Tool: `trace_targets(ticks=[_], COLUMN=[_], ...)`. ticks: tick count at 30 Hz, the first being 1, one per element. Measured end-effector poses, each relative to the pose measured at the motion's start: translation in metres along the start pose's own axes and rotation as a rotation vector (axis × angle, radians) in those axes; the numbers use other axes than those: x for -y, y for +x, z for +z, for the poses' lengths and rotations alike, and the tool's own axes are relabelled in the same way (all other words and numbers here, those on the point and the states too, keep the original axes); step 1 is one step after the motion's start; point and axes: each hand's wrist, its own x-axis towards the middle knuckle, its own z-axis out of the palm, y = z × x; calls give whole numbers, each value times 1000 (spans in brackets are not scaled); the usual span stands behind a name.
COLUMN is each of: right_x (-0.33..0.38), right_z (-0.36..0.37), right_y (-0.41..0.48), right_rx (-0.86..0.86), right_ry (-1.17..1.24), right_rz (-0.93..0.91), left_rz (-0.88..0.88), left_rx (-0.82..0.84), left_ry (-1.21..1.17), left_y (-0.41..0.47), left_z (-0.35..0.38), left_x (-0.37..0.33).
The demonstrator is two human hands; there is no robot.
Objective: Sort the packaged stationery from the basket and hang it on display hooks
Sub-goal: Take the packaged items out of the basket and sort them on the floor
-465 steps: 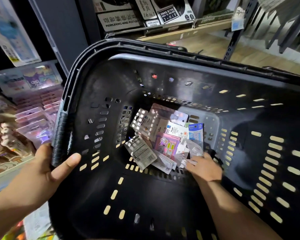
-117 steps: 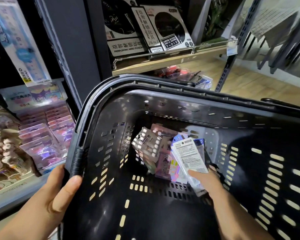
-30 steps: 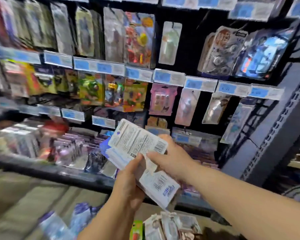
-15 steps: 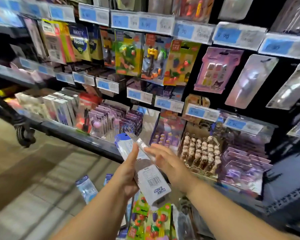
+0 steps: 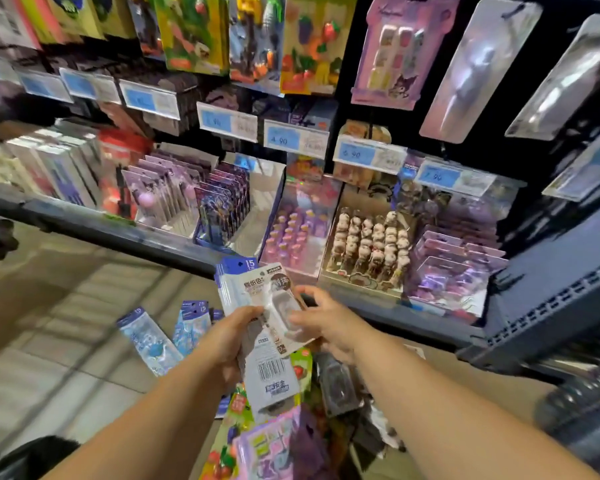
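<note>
On the shelf [image 5: 125, 233] open display trays stand side by side. A cardboard tray [image 5: 357, 280] is packed with rows of small rounded beige figures. A second tray [image 5: 309, 266] just left of it holds rows of purple pieces, too blurred to name. Further left, a clear tray [image 5: 201, 237] holds dark purple cards standing on edge. Blue-and-white price tags [image 5: 296, 138] run above them, and a glossy pink card pack [image 5: 392, 53] hangs higher up.

In front of the shelf both hands hold a fanned stack of flat packets [image 5: 253, 289]. These are white printed card, with a blue top on the rearmost, a clear domed bubble on the front one and a barcode on the lowest. The left hand [image 5: 227, 344] clasps the stack from the left, thumb on top. The right hand [image 5: 328, 323] pinches the front packet's right edge. Shiny blue packs [image 5: 148, 339] show below the shelf
</note>
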Motion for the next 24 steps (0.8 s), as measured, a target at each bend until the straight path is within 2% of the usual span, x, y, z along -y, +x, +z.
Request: trace_targets(ticks=[3,6,8,11,16,19,21,24], right_x=[-23,-57,-80,-101,-114,-120,-125,-123], right_z=[-10,-23,-35,-58,-103,-114,-116,-109], right_y=[-5,-14,-23,-39,-47,-43,-39,-34], right_rx=[118,122,35,-198,-547,-619,-598,-566], right_ry=[-8,-10,23,69,57,-32,-90,-380], right_rz=[162,308,360,370,351,386,424,596], left_rz=[-54,-126,-164,-166,-195,-188,-180,-199], left_rx=[-24,-46,-51,-69,-17,3,-4,-5], left_ry=[106,202,255,297,233,205,167,88], left_y=[-1,-3,-5,-12,-13,-12,-10,-4], left_z=[-5,-16,-22,-27,-34,-32,-28,-23], left_x=[16,37,53,66,63,60,62,65])
